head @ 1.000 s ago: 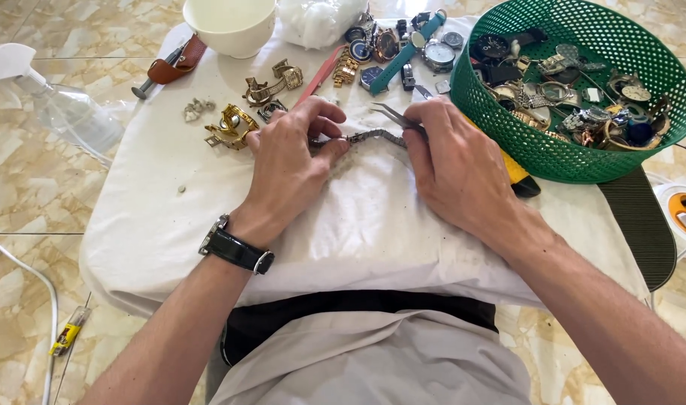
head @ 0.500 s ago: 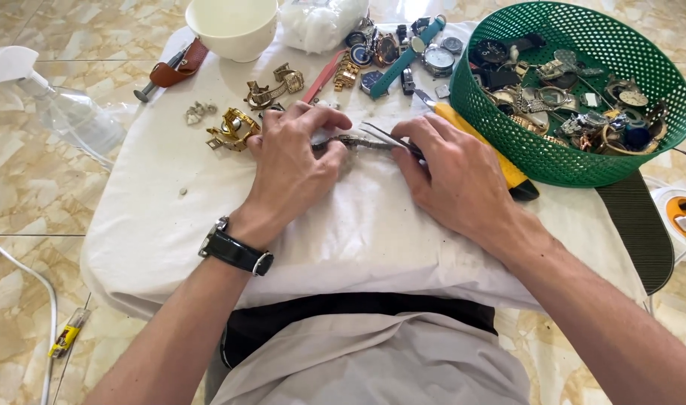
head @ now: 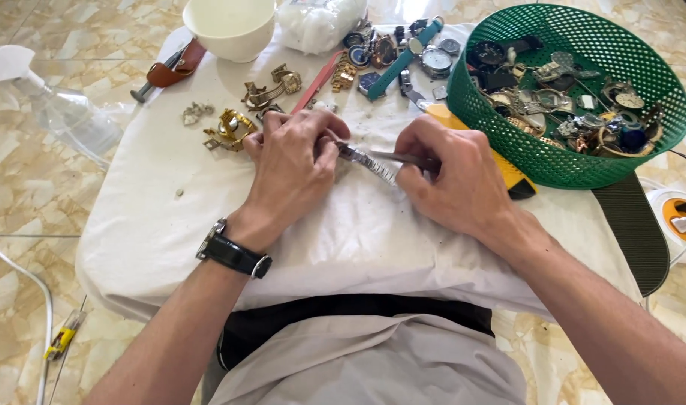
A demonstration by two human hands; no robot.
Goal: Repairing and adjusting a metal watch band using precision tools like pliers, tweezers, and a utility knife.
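The left hand point(head: 292, 161) pinches one end of a silver watch band point(head: 369, 161) in the middle of the frame. The right hand point(head: 452, 176) grips a thin metal tool point(head: 399, 157) touching the band. Both rest on a white cloth point(head: 140, 232). A green basket point(head: 508, 142) of watch parts sits upper right, a white bowl point(head: 230, 30) upper left.

The left hand point(head: 294, 161) covers one end of the silver metal link watch band point(head: 367, 163), and the right hand point(head: 452, 176) hides the handle of the thin metal tool point(head: 400, 157) laid against it. The cream plastic bowl point(head: 230, 26) and clear plastic bag point(head: 320, 21) are cut off by the top edge. The pieces heaped in the green mesh plastic basket point(head: 553, 161) are too small and tangled to tell apart.
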